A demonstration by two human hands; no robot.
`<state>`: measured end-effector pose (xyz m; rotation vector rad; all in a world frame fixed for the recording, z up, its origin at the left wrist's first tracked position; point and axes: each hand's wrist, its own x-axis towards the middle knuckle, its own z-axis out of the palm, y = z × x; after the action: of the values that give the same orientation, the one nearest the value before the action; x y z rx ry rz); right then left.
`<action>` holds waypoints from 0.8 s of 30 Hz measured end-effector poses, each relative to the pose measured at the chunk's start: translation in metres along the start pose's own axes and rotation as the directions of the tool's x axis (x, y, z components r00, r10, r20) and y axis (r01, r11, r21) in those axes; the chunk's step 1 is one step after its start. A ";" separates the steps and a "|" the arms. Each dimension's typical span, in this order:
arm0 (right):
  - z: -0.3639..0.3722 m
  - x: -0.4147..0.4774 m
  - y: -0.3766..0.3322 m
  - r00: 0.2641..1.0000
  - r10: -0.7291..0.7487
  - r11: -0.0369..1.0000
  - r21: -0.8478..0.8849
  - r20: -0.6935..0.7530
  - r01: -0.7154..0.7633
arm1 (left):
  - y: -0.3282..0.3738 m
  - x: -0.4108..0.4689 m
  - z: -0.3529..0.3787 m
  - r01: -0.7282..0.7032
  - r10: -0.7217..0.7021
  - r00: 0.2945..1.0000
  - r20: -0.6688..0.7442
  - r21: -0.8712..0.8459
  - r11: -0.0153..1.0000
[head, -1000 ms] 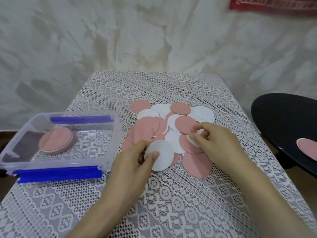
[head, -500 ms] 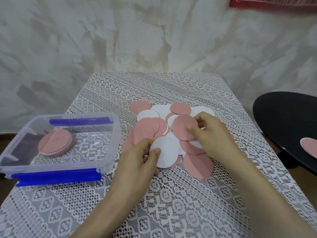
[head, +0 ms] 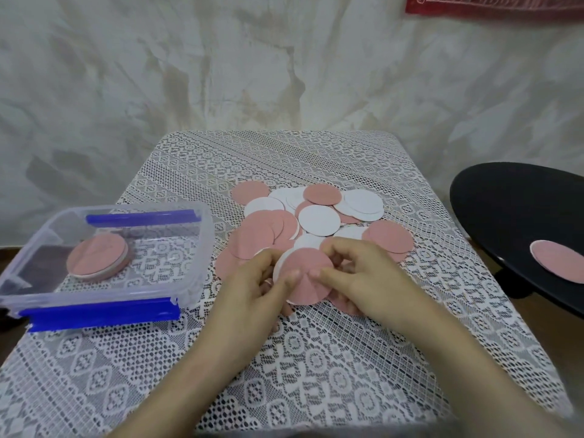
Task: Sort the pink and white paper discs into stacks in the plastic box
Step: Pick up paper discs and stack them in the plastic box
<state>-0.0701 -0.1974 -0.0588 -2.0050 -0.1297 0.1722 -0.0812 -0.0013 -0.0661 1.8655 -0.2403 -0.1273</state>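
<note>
A: What are the hands doing?

B: Both are meeting at the near edge of the pile. The left hand (head: 252, 289) is pinching a pink disc (head: 305, 275) between thumb and fingers, and a white disc (head: 279, 263) is peeking out just behind it on the left side. The right hand (head: 363, 279) is closing its thumb and fingertips on the right edge of that same pink disc.

A: So neither hand is spread wide?

B: No, both are curled narrow around the held discs.

A: Where is the rest of the paper lying?

B: The loose pile (head: 309, 216) of pink and white discs is sitting in the middle of the bench (head: 284, 358), just beyond the hands, overlapping untidily on the lace cloth (head: 316, 159).

A: And the plastic box?

B: The plastic box (head: 196, 257) is standing at the left of the bench, near the pile but apart from it, open, with blue clips on its near and far sides. A stack (head: 98, 257) with a pink disc on top is resting inside, towards the left of the box floor; a white edge is showing lower in it.

A: Anything over to the right?

B: A black round surface (head: 512, 216) is sitting off the bench's right edge, with a lone pink disc (head: 559, 260) lying on it.
</note>
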 end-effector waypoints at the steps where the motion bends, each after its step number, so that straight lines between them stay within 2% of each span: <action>1: 0.001 0.000 0.000 1.000 -0.003 1.000 0.004 0.006 0.003 | -0.001 0.000 -0.001 -0.012 0.012 1.000 0.003 0.026 1.000; 5: 0.001 0.004 -0.002 1.000 -0.017 0.998 -0.066 0.007 0.018 | -0.004 -0.003 -0.005 -0.022 0.022 1.000 0.002 0.156 0.988; 10: -0.007 0.024 0.001 0.982 -0.080 0.953 -0.302 -0.169 0.026 | -0.007 -0.010 -0.015 0.003 0.008 0.999 -0.044 0.245 0.970; 15: 0.003 0.032 -0.005 0.997 -0.066 0.881 -0.471 -0.032 0.044 | -0.007 -0.017 -0.021 0.007 0.007 0.998 -0.057 0.248 0.969; 17: 0.003 0.037 -0.002 0.998 -0.060 0.851 -0.524 -0.026 0.038 | -0.007 -0.019 -0.021 0.000 0.018 0.998 -0.067 0.262 0.965; 19: 0.001 0.041 0.000 0.999 -0.049 0.838 -0.545 -0.022 0.029 | -0.007 -0.021 -0.020 -0.005 0.027 0.997 -0.076 0.275 0.961; 24: -0.007 0.042 -0.007 0.995 0.000 0.868 -0.495 0.096 0.048 | -0.007 -0.021 -0.022 -0.010 0.030 0.997 -0.077 0.258 0.966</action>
<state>-0.0278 -0.1936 -0.0525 -2.5115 -0.2825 0.2348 -0.0965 0.0258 -0.0667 2.1218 -0.2287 -0.0068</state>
